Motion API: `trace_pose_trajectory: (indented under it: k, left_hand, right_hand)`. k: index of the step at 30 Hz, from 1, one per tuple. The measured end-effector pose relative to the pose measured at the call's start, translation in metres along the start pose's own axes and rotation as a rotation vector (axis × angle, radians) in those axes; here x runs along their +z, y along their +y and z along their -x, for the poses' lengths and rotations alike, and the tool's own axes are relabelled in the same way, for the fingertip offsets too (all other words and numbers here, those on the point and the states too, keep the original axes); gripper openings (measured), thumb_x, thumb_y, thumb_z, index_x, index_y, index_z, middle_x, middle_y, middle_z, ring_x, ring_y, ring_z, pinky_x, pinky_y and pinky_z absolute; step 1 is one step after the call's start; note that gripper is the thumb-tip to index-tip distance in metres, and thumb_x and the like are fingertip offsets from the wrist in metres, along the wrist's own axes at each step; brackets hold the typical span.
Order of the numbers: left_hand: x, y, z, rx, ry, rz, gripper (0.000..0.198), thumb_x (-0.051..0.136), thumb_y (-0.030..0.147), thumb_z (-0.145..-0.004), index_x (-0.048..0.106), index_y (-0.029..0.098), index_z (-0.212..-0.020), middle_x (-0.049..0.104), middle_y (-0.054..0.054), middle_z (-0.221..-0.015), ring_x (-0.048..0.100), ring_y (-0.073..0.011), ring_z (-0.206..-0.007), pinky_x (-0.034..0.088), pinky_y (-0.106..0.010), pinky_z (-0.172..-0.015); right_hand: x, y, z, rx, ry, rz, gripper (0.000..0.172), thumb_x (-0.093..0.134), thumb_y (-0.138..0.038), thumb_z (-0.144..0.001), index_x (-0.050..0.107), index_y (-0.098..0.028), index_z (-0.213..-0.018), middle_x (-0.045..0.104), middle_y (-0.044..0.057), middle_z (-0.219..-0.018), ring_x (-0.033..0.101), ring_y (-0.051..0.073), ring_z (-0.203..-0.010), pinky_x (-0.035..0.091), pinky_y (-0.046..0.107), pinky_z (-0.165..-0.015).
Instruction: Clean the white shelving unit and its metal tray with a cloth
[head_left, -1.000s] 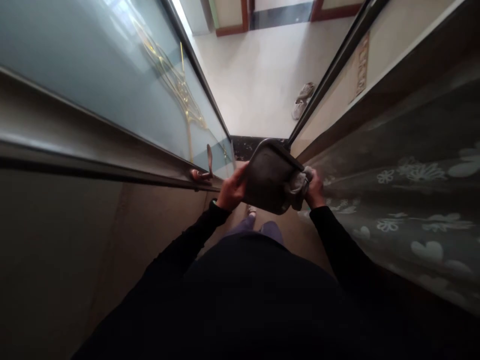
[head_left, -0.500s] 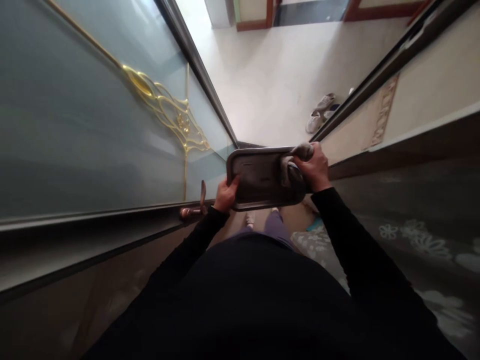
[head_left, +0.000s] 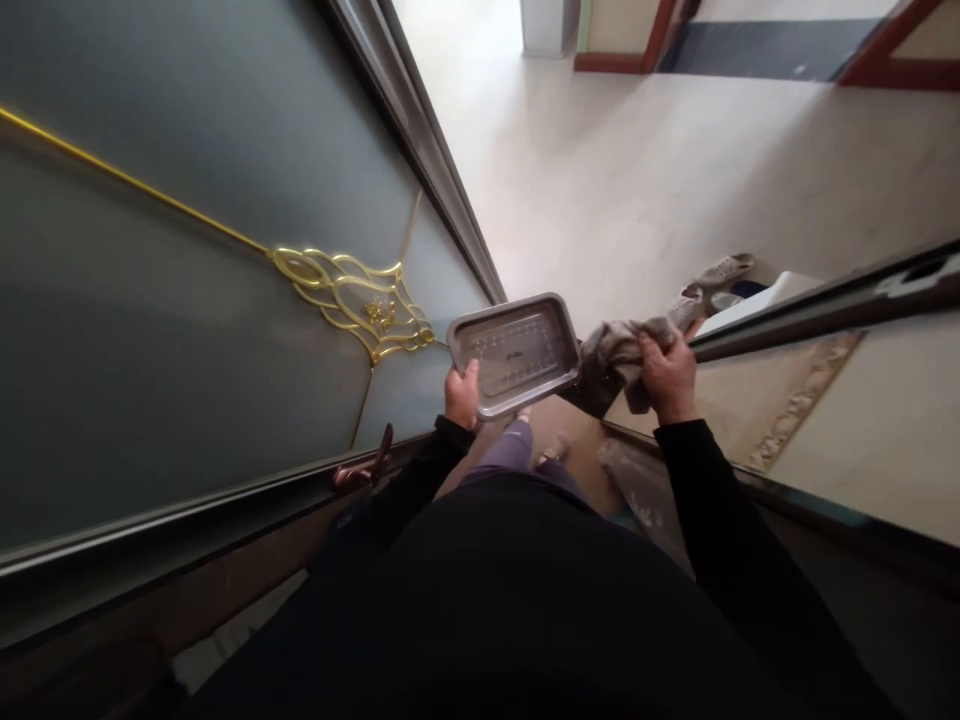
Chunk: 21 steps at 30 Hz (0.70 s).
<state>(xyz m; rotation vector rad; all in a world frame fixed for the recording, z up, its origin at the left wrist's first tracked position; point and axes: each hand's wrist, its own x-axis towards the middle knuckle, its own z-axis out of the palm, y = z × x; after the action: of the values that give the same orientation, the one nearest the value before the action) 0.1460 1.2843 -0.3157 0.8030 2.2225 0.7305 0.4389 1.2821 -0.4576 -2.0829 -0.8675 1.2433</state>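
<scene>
Metal tray [head_left: 517, 352] edge gripped in L hand [head_left: 461, 395], R hand [head_left: 670, 378] clutching grey rag [head_left: 611, 360], glass door [head_left: 187, 330] close left.

I saw a grey metal baking tray [head_left: 514, 355] marked with rows of darker dots, and a taupe cloth [head_left: 611, 365] beside it. Black sleeves [head_left: 720, 500] stood against lilac trousers [head_left: 504, 450]. A blue-grey frosted glass panel [head_left: 150, 350] carried gold scrollwork [head_left: 352, 305], beyond which lay a cream floor [head_left: 637, 180] and a reddish-brown door frame [head_left: 892, 72].
</scene>
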Motion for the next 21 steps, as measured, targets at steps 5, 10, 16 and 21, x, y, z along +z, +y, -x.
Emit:
trace_pose_trajectory:
  k: [5,10,16,21]
  left_hand:
    - [0.017,0.012,0.018,0.02,-0.086,0.019,0.031,0.08,0.044,-0.105,0.078,0.019,-0.123,0.086,-0.014,-0.129,0.08,-0.0309,-0.13,0.059,-0.044,-0.123]
    - [0.034,0.033,0.021,0.135,-0.127,0.067,0.04,0.08,0.05,-0.105,0.077,0.02,-0.131,0.084,-0.015,-0.138,0.078,-0.0325,-0.135,0.057,-0.045,-0.125]
    - [0.039,0.041,0.018,0.16,-0.125,0.106,0.039,0.083,0.052,-0.103,0.079,0.02,-0.123,0.086,-0.014,-0.13,0.079,-0.0315,-0.129,0.059,-0.045,-0.122]
    - [0.039,0.043,0.025,0.22,-0.151,0.06,0.039,0.08,0.056,-0.104,0.079,0.02,-0.121,0.086,-0.013,-0.126,0.08,-0.0309,-0.125,0.059,-0.045,-0.121]
  right_hand:
    - [0.044,-0.053,0.03,-0.369,-0.182,-0.174,0.064,0.067,-0.07,-0.098,0.07,-0.025,-0.143,0.072,0.018,-0.152,0.063,0.039,-0.144,0.05,0.062,-0.126]
    - [0.089,-0.109,0.076,-0.491,-0.119,-0.088,0.051,0.059,-0.046,-0.105,0.07,-0.022,-0.149,0.062,0.019,-0.166,0.053,0.038,-0.153,0.045,0.062,-0.131]
    - [0.073,-0.104,0.05,-0.667,-0.103,0.056,0.042,0.062,-0.026,-0.099,0.078,-0.026,-0.138,0.072,0.014,-0.148,0.062,0.036,-0.133,0.053,0.057,-0.122]
    - [0.06,-0.073,0.009,-0.491,0.02,0.064,0.05,0.061,-0.026,-0.094,0.077,-0.024,-0.141,0.068,0.016,-0.148,0.064,0.036,-0.131,0.053,0.057,-0.123]
